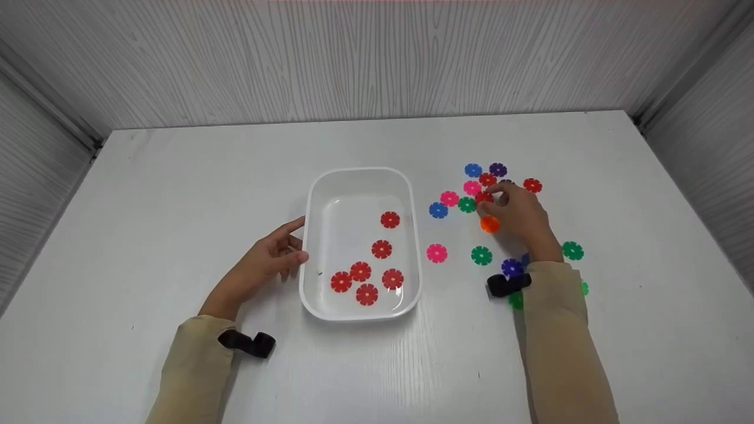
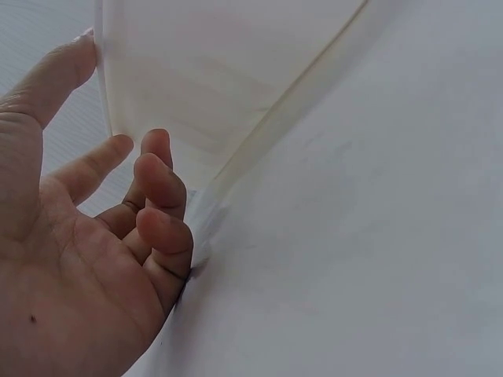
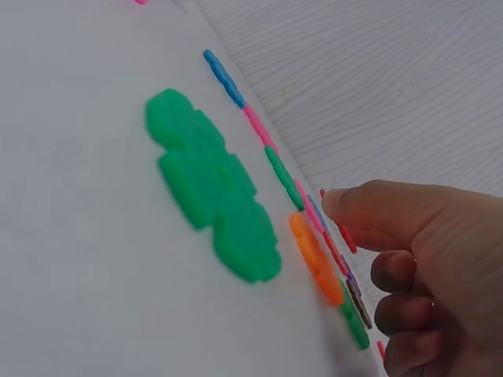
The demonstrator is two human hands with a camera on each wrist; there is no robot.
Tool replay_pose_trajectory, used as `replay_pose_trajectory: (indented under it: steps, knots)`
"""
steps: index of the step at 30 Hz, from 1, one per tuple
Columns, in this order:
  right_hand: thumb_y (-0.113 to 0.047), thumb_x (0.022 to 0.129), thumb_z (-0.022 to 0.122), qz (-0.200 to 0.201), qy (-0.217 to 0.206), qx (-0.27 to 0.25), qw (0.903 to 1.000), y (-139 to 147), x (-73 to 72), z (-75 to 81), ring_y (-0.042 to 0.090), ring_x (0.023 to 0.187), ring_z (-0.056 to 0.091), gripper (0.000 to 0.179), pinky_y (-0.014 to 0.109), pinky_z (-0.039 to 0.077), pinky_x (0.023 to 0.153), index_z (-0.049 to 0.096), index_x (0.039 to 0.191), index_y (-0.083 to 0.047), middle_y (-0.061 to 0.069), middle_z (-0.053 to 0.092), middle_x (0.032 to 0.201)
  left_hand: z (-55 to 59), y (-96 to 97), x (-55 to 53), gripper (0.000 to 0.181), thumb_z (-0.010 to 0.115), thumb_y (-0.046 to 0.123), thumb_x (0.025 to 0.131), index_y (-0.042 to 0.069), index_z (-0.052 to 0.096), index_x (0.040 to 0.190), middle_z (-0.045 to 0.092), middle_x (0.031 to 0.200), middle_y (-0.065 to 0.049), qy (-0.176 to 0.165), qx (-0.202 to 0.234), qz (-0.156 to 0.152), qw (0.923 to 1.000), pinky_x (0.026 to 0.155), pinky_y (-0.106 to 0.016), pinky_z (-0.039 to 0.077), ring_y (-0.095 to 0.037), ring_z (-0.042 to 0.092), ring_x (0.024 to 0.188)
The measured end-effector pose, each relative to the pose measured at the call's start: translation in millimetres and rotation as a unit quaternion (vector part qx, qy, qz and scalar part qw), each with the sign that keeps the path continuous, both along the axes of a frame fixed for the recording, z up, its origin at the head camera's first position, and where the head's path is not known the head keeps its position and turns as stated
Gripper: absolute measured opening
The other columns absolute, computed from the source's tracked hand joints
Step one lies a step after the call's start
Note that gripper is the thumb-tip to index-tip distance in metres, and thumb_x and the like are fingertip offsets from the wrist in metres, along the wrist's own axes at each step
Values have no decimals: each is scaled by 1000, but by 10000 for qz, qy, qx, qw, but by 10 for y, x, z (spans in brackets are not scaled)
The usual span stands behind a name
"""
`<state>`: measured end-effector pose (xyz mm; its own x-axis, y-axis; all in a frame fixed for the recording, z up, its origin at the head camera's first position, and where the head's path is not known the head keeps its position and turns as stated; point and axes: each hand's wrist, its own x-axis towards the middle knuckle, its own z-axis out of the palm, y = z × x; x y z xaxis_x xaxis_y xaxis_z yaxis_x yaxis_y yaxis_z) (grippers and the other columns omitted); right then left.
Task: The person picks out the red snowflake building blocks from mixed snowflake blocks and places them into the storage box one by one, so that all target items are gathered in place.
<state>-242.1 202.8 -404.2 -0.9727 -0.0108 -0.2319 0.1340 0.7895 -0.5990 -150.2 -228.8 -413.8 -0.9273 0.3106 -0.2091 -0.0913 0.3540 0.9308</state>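
Observation:
My right hand (image 1: 518, 215) pinches a red snowflake disc (image 1: 484, 198) between thumb and fingertips, over a cluster of coloured discs. In the right wrist view, that red disc (image 3: 348, 239) shows edge-on by the thumb, with the other fingers curled below. My left hand (image 1: 265, 259) is at the left side of a white tray (image 1: 360, 317). Its thumb tip overlaps the rim and its index fingertip touches the edge farther back. Loosely bent, the remaining fingers stay outside the tray wall (image 2: 204, 78). Several red discs (image 1: 382, 249) lie inside the tray.
Around the right hand lie blue (image 1: 438, 210), pink (image 1: 436, 253), green (image 1: 481, 255), orange (image 1: 489, 224) and purple discs (image 1: 498, 169). Another red disc (image 1: 532, 185) is just beyond the hand. The right sleeve (image 1: 556, 335) partly covers some discs. A panel wall (image 1: 365, 65) stands behind the table.

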Motion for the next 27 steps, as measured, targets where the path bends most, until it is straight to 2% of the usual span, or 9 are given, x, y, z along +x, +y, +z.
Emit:
replay_pose_trajectory:
  steps: [4, 8, 11, 16, 22, 27]
  knots:
    - [-35, 95, 60, -49, 239, -46, 9997, -84, 9, 84, 25, 94, 48, 45, 26, 45, 70, 52, 135, -15, 14, 52, 111, -5, 3, -3, 65, 61, 19, 94, 16, 31, 151, 53, 107, -7, 13, -59, 2, 10000, 61, -21, 44, -11, 50, 72]
    - [-34, 93, 62, 15, 489, -165, 9987, -194, 45, 181, 24, 98, 48, 45, 24, 45, 73, 54, 134, -17, 12, 52, 110, 0, -3, -2, 67, 62, 21, 93, 16, 30, 152, 53, 106, -7, 12, -108, 0, 9999, 61, -21, 45, -11, 51, 72]
    - [-34, 92, 64, 179, 684, -163, 9974, -290, 84, 244, 23, 98, 48, 46, 24, 46, 72, 55, 133, -16, 11, 52, 108, 3, -3, -2, 67, 62, 22, 93, 16, 30, 152, 53, 106, -7, 16, -108, 1, 9999, 61, -21, 45, -11, 51, 72]
    - [-32, 91, 66, 559, 999, -186, 9933, -478, 138, 309, 21, 83, 47, 43, 25, 43, 63, 58, 130, -15, 10, 51, 96, 2, 6, -6, 66, 62, 21, 93, 16, 31, 151, 53, 106, -7, -22, -65, 34, 10000, 61, -21, 45, -11, 50, 71]
    - [-31, 89, 69, 899, 1177, -398, 9882, -751, 221, 327, 19, 79, 48, 43, 25, 45, 63, 59, 127, -15, 8, 54, 91, -2, 32, -19, 66, 63, 21, 93, 18, 32, 151, 53, 106, -8, -59, -6, 58, 10000, 60, -21, 45, -11, 50, 70]
    - [-27, 88, 70, 1266, 1411, -613, 9800, -939, 302, 364, 18, 75, 47, 41, 24, 44, 62, 60, 125, -13, 7, 53, 87, 3, 57, -38, 66, 62, 19, 93, 17, 32, 151, 53, 106, -7, -25, 31, 28, 10000, 59, -20, 45, -11, 51, 71]
